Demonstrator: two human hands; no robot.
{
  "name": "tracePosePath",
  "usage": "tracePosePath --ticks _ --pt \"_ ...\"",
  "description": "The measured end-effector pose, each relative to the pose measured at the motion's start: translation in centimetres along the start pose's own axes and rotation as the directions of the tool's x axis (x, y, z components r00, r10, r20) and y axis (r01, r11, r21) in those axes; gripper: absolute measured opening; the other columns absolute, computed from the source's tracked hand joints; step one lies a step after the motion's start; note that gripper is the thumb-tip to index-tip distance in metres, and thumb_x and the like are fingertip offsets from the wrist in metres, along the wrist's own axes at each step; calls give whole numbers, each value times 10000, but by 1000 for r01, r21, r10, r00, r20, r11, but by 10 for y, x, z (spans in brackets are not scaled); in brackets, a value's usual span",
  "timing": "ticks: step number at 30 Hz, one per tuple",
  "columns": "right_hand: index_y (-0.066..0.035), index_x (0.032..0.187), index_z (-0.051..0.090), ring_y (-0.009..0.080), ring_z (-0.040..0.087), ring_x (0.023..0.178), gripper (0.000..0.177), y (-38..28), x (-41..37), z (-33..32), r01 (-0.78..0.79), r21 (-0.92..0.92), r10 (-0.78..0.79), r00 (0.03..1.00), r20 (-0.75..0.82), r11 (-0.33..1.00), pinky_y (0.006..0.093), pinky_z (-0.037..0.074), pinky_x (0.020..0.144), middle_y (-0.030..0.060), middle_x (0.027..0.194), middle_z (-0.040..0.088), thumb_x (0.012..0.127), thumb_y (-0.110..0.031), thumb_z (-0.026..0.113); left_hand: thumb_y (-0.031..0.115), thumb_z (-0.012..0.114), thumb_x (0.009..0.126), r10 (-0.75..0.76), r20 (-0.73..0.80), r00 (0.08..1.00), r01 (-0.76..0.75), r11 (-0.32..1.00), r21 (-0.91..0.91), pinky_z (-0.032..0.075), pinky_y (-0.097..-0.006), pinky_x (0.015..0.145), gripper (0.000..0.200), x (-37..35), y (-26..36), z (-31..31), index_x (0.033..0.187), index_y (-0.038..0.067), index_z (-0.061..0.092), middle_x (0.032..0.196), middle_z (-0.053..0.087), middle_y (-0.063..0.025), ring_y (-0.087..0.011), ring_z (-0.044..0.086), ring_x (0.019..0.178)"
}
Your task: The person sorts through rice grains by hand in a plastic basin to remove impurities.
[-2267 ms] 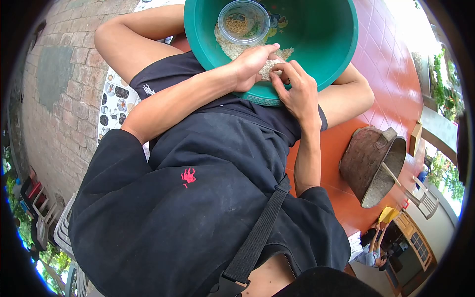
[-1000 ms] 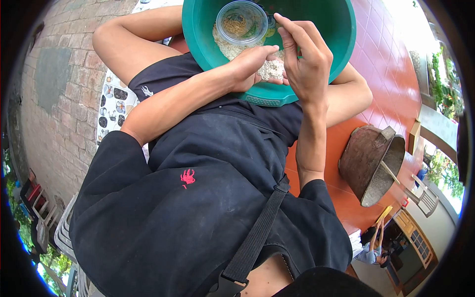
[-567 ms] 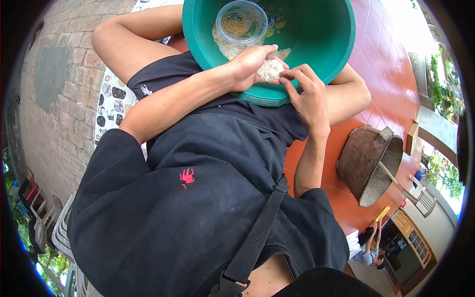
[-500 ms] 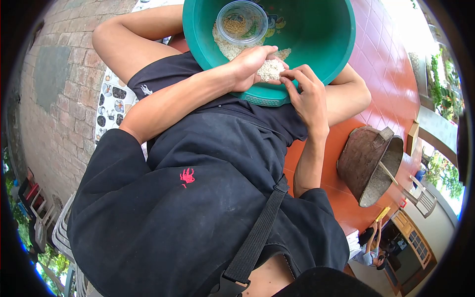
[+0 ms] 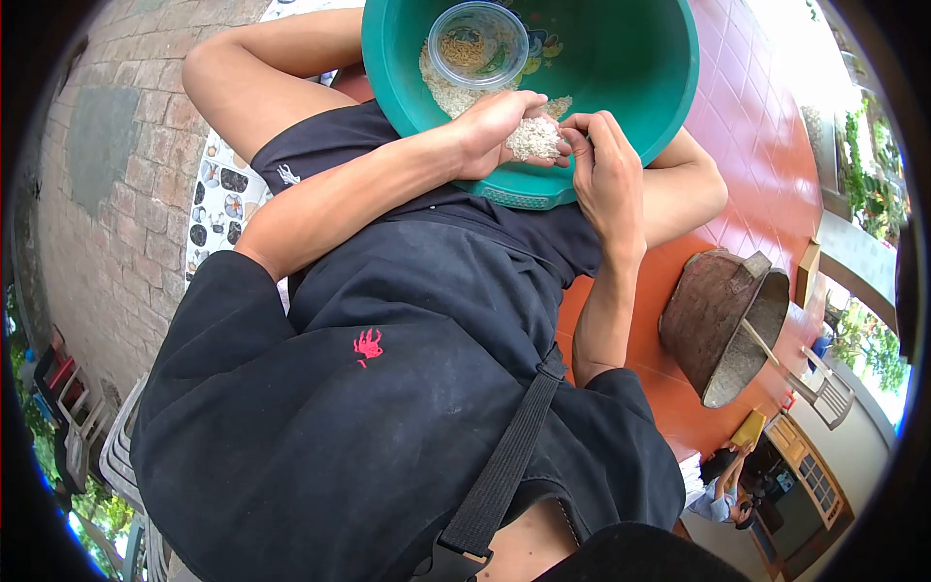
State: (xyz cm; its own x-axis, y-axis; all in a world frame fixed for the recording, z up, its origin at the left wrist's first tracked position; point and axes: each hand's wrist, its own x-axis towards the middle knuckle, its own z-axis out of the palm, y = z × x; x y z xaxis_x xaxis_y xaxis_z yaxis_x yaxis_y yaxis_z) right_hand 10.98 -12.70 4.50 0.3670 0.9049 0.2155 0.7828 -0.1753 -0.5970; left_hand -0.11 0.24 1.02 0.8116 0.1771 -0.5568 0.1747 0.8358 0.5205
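My left hand (image 5: 485, 131) is cupped palm up over the near side of a green plastic basin (image 5: 621, 78), holding a small heap of white rice grains (image 5: 532, 141). Close to its fingertips, my right hand (image 5: 606, 170) is closed in a pinch; whatever lies between thumb and finger is too small to make out. Inside the basin, a clear round plastic tub (image 5: 506, 68) holds some yellowish-brown grains (image 5: 464, 48). More rice (image 5: 451, 95) is spread on the basin floor beside and below the tub.
The basin rests at my lap, between my bent legs. A large brown pot-like vessel (image 5: 703, 310) lies tipped on the red tiled floor (image 5: 635, 291) to the right, a stick in its mouth. Farther back, another person (image 5: 722, 495) holds a yellowish object (image 5: 750, 429). Brick paving (image 5: 145, 194) lies left.
My right hand has drawn slightly up and right, its pinch now at the fingertips of my left hand. The left hand stays cupped around the rice. The background person's yellowish object has shifted.
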Motion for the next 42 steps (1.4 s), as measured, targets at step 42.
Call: tracePosePath --ticks 42 --pt "-14 936 637 286 589 910 80 0 4 19 80 0 -80 997 -9 997 399 510 723 96 985 589 880 -61 670 288 443 1052 -10 -37 999 8 998 -62 570 -432 924 267 2 -4 -2 1113 54 555 1059 597 -39 -150 619 977"
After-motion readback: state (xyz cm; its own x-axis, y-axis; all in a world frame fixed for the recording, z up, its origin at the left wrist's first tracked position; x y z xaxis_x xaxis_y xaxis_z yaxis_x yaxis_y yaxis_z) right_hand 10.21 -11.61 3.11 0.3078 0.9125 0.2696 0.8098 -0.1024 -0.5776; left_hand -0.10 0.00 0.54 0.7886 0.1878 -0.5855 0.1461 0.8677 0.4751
